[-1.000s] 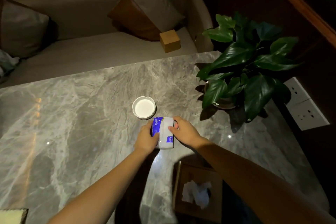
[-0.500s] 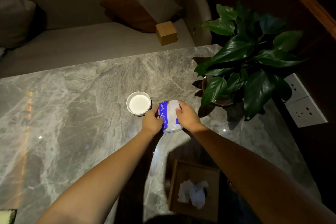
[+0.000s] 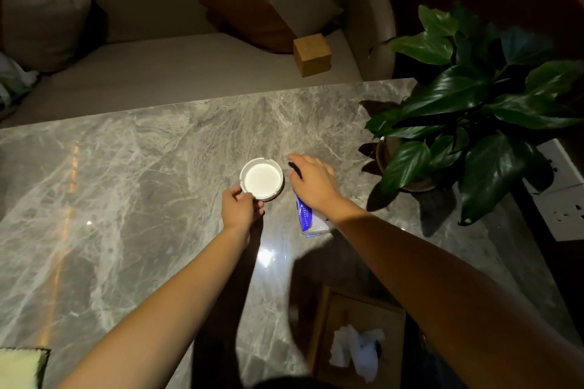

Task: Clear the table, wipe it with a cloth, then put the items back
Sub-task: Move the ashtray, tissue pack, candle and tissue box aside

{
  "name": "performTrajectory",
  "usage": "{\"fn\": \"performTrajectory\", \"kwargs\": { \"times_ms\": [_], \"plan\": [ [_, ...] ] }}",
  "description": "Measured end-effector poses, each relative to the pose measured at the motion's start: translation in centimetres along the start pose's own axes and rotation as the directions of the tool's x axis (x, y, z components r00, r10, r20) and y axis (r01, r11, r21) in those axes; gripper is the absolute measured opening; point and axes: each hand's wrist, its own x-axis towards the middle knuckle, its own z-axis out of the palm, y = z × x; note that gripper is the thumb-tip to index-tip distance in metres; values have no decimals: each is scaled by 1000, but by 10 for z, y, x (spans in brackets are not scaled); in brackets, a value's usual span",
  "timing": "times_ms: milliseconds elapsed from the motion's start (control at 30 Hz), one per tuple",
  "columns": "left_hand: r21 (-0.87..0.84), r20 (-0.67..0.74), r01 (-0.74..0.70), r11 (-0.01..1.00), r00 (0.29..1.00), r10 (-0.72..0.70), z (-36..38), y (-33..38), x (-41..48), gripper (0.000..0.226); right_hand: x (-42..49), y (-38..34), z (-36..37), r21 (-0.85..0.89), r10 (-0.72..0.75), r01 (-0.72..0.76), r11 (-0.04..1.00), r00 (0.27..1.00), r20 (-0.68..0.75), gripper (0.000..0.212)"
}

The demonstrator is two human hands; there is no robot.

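1 ashtray [image 3: 261,178], 1 tissue pack [image 3: 311,221], 1 plant [image 3: 467,110].

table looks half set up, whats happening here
A person is working at a marble table. Their left hand grips the near rim of a white ashtray, while the right hand hovers open, fingers spread, over a blue and white tissue pack lying flat on the table beside the ashtray. A potted plant stands at the right end. A wooden tissue box sits near the front edge, and a small wooden cube rests on the sofa behind.
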Motion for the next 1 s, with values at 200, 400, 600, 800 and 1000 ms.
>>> {"fn": "performTrajectory", "kwargs": {
  "times_ms": [200, 400, 600, 800, 1000],
  "plan": [
    [152, 126, -28, 988, 992, 9, 21, 41, 28, 39, 12, -11, 11, -136, -36, 36, 990, 999, 3, 43],
    [191, 267, -27, 981, 963, -26, 62, 73, 35, 34, 35, 12, -6, -254, 14, -26, 967, 999, -48, 40],
    [138, 297, -81, 987, 954, 36, 85, 65, 30, 38, 35, 30, -16, -291, 27, -47, 956, 997, -72, 41],
    [284, 302, -244, 927, 940, 155, 78, 56, 13, 31, 16, 29, -16, -94, 83, -89, 992, 994, -71, 56],
    [369, 466, -546, 752, 809, 358, 54, 37, -46, 45, -31, 39, -25, -67, -9, 9, 998, 1000, 7, 66]
  ]
}}
